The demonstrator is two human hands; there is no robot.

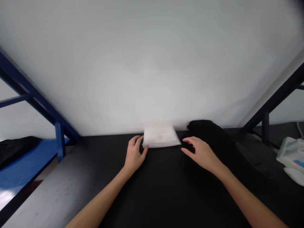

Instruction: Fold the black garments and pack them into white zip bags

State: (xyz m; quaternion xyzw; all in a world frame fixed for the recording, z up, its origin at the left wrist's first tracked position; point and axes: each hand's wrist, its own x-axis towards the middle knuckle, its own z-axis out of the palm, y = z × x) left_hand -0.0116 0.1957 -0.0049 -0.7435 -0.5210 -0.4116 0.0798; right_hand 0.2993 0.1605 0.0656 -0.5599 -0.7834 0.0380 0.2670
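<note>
A flat stack of white, translucent packets or bags (160, 136) lies at the back of the black table (152, 183), close against the pale wall. At its left edge is my left hand (135, 153), with a ring on one finger; the thumb and fingertips are by the stack's corner, fingers apart. My right hand (200, 152) hovers just right of the stack, thumb and fingers spread, with a small gap to it and nothing between them. Dark cloth (213, 136) lies behind and beside my right hand.
Blue metal frame bars (60, 139) stand at the left, and a dark frame bar (268, 110) rises at the right. Beyond the left bars is a blue surface (30, 161) with black cloth. White objects (293, 153) sit at the far right.
</note>
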